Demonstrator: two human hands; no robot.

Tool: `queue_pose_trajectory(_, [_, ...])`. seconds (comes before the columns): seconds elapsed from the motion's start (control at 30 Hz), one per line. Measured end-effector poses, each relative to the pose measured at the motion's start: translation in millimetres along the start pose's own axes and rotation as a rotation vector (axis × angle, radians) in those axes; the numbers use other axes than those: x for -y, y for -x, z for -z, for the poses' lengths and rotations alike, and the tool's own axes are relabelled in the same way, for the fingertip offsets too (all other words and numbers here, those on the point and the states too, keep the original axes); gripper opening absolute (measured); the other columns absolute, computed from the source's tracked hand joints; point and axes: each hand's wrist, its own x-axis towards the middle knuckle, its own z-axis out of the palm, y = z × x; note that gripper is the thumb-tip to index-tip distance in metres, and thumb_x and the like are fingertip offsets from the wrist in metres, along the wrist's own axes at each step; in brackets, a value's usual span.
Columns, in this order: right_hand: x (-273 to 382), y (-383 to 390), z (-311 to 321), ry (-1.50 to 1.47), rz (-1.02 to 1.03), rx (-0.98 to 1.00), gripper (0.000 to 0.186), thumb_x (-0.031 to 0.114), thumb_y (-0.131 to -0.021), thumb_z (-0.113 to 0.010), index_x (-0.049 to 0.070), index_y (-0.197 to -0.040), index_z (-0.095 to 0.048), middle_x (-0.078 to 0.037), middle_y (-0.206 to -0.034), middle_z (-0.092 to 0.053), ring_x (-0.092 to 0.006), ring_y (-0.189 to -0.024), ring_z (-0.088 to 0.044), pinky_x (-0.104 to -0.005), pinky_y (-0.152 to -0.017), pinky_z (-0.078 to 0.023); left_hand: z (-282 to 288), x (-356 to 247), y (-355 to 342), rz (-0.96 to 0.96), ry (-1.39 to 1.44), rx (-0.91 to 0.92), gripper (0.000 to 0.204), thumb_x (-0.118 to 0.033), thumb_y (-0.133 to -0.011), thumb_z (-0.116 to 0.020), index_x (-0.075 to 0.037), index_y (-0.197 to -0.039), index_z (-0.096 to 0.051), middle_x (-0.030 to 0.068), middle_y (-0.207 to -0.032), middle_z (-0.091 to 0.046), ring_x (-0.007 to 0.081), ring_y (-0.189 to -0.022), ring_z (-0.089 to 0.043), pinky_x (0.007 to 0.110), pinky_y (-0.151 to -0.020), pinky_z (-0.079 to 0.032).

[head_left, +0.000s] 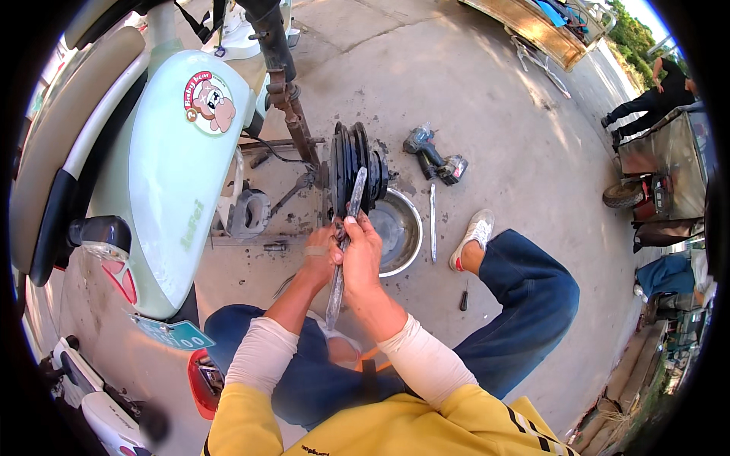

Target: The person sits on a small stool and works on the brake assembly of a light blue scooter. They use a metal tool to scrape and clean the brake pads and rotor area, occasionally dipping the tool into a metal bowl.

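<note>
Both your hands are closed on one tyre lever, near its middle: left hand (319, 249) on the left of the bar, right hand (363, 248) on the right, slightly farther up (so nearer the wheel, by my reading).

The tyre lever (356, 196) points away from you, leaning right toward its far end; the lower end hangs between your forearms.

Black-tyred wheel (344, 163): straight ahead of both hands, upright, seen nearly edge-on. The bar's upper part crosses its near side, its axis only slightly skewed from the wheel's plane. Judgement: the coming move turns on that shallow angle. Whether the tip sits under the tyre edge, you cannot tell from here.

Steel basin (395, 235): just right of your right hand, partly behind the wheel.

Beyond it, on the concrete ground (502, 159): a second metal bar (433, 224), then, farther out, a cordless power tool (432, 157).
</note>
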Motion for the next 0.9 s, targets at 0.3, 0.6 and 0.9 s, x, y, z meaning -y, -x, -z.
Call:
queue_pose_trajectory(0.3, [-4.1,1.6,7.5,-0.081,-0.027,-0.001,0.008,0.016,-0.105,-0.051,0.008,-0.105,-0.054,-0.002,-0.073,-0.051,-0.0111,-0.045,-0.046,-0.0283,-0.043,-0.037,7.1,-17.2,-1.7,-0.071,0.029,-0.090,0.021,-0.027,-0.092,-0.056,-0.007,-0.094,-0.052,0.0204,-0.091,-0.065,0.0447,-0.092,-0.065,0.053,-0.074,-0.049])
queue_pose_trajectory(0.6, [-1.1,15.7,0.4,-0.077,-0.062,-0.075,0.008,0.016,-0.105,-0.052,0.009,-0.109,-0.054,-0.002,-0.076,-0.050,-0.0105,-0.046,-0.045,-0.0294,-0.043,-0.036,0.1,10.5,-9.8,-0.005,-0.256,0.105,0.034,-0.033,-0.093,-0.056,-0.005,-0.109,-0.065,0.0242,-0.103,-0.072,0.0438,-0.100,-0.069,0.052,-0.081,-0.055])
queue_pose_trajectory(0.9, [2.8,13.3,-6.4,-0.092,-0.093,-0.056,0.008,0.015,-0.105,-0.051,0.009,-0.108,-0.055,-0.003,-0.077,-0.052,-0.0117,-0.046,-0.045,-0.0282,-0.044,-0.036,6.3,1.3,-14.3,0.033,-0.218,-0.039,0.027,-0.034,-0.095,-0.059,-0.008,-0.102,-0.055,0.0208,-0.097,-0.069,0.0456,-0.088,-0.067,0.054,-0.073,-0.050])
